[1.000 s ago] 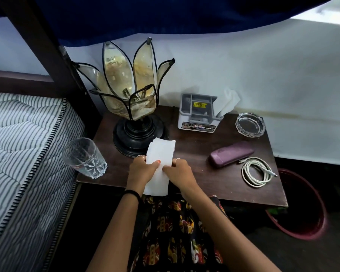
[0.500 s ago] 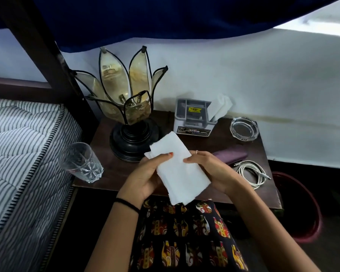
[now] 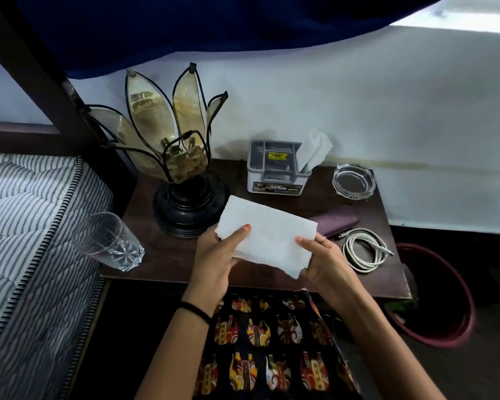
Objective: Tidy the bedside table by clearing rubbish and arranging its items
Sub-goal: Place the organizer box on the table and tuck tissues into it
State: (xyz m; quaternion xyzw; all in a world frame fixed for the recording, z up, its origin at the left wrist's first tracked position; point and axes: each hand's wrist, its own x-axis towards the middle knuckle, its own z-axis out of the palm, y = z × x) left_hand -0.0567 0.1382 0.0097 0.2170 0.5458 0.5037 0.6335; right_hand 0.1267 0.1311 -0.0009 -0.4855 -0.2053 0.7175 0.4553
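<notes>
A person is holding a white tissue [image 3: 264,235] flat above the front of a dark wooden bench [image 3: 387,272], the left hand [image 3: 217,255] pinching its near-left edge and the right hand [image 3: 322,259] gripping its right end. Behind it a petal-shaped lamp [image 3: 173,157], a grey tissue holder [image 3: 274,174] and a glass ashtray [image 3: 353,179] are standing; a drinking glass [image 3: 107,241] is sitting at the left corner, a coiled white cable [image 3: 365,249] beside a purple case [image 3: 337,222] at right.

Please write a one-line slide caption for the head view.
Both hands, left and right, hold a white tissue above the bedside table.
</notes>
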